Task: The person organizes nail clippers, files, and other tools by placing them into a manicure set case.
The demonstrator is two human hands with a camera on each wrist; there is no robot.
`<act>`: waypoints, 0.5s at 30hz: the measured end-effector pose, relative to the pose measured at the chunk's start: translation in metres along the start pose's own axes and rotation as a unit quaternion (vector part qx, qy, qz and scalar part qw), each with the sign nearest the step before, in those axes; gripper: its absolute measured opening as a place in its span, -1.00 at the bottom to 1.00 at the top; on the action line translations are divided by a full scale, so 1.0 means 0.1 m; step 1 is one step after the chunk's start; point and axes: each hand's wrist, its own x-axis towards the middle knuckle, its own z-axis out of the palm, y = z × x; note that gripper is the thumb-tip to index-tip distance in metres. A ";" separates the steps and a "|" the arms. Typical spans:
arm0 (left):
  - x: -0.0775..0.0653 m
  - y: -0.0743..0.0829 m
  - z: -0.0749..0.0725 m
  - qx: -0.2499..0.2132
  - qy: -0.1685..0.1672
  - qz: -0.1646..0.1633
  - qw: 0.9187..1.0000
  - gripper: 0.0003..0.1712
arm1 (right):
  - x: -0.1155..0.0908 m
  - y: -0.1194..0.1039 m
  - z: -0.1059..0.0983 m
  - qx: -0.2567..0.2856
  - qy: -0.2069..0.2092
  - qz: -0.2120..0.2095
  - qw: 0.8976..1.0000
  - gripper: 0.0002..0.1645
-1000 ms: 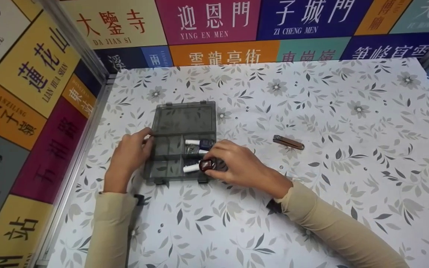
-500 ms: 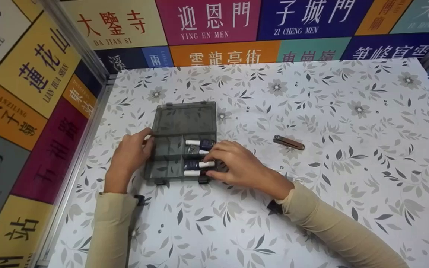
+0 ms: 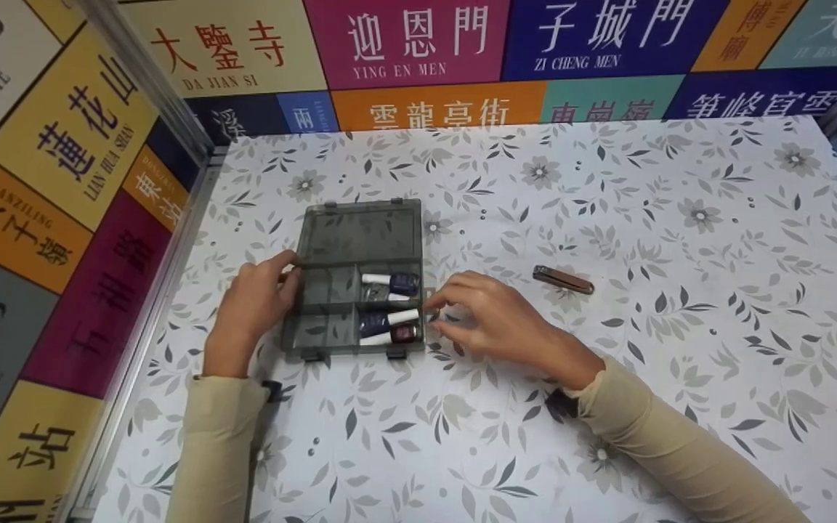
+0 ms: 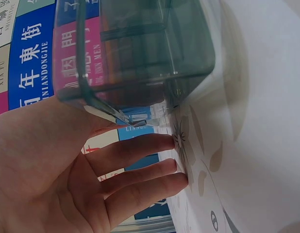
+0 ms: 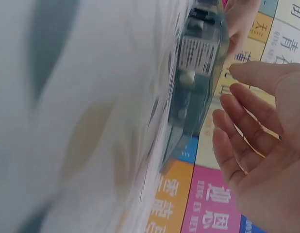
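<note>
touching the gray box (image 3: 328, 285), the relaxed left hand (image 3: 250, 301) sits opposite the loosely spread right hand (image 3: 497, 316).

A cream rectangular wall panel (image 3: 222, 47) reads "DA JIAN SI" — the magenta panel (image 3: 404, 40) "YING EN MEN", the dark-blue panel (image 3: 607, 36) "ZI CHENG MEN", the yellow panel (image 3: 77, 131) "LIAN HUA SHAN". A striped white patch (image 5: 198, 54) on the translucent grey plastic box (image 5: 189, 99) — illegible.
</note>
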 end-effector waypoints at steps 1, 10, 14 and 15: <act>0.00 0.00 0.00 0.000 -0.001 -0.001 1.000 -0.74 | -0.02 0.02 -0.02 0.002 0.005 0.001 1.000 -0.74; -0.01 0.02 -0.01 0.006 0.001 -0.007 1.000 -0.76 | -0.17 0.19 -0.25 0.023 0.024 0.030 0.999 -0.75; -0.01 0.02 0.00 0.008 0.005 -0.007 1.000 -0.76 | -0.25 0.29 -0.38 0.036 0.030 0.053 0.997 -0.74; -0.01 0.02 0.00 0.008 0.004 -0.007 1.000 -0.76 | -0.27 0.32 -0.41 0.038 0.033 0.059 0.997 -0.74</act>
